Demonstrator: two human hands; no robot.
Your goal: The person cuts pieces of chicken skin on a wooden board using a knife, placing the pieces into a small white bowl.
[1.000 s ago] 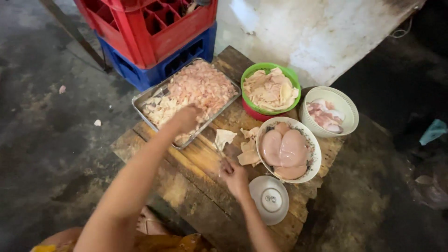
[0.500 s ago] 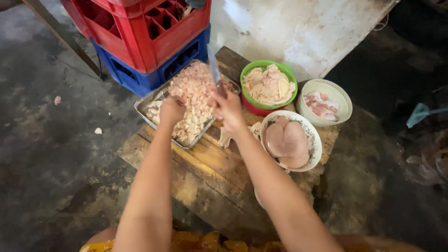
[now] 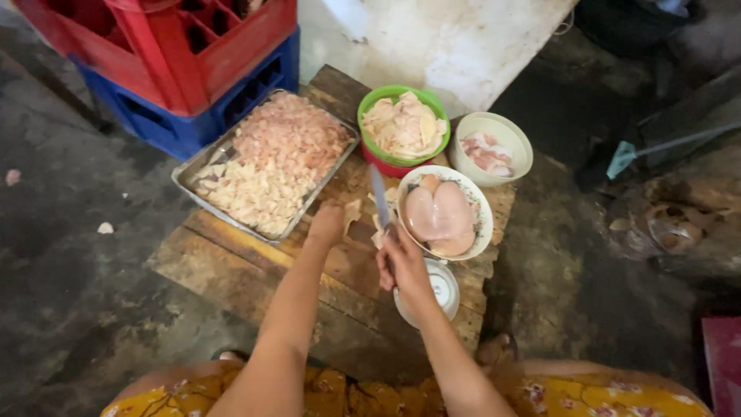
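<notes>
My right hand [image 3: 401,262] grips a knife [image 3: 379,197] whose blade points away from me over a low wooden table [image 3: 231,270]. My left hand [image 3: 327,224] presses on a pale piece of raw chicken [image 3: 353,212] lying on the wood beside the blade. Just right of the knife stands a white bowl [image 3: 477,230] holding large raw chicken breasts [image 3: 440,212]. A small white bowl [image 3: 448,287] sits under my right wrist.
A metal tray [image 3: 199,166] of chopped chicken lies at the table's back left. A green bowl [image 3: 401,96] of sliced pieces and a cream bowl [image 3: 515,139] with pink meat stand behind. Red and blue crates [image 3: 193,69] are stacked at the far left. Dark concrete floor surrounds the table.
Both hands have drawn back from the metal tray to the middle of the table. My right hand now holds the knife and my left hand rests on a chicken piece.
</notes>
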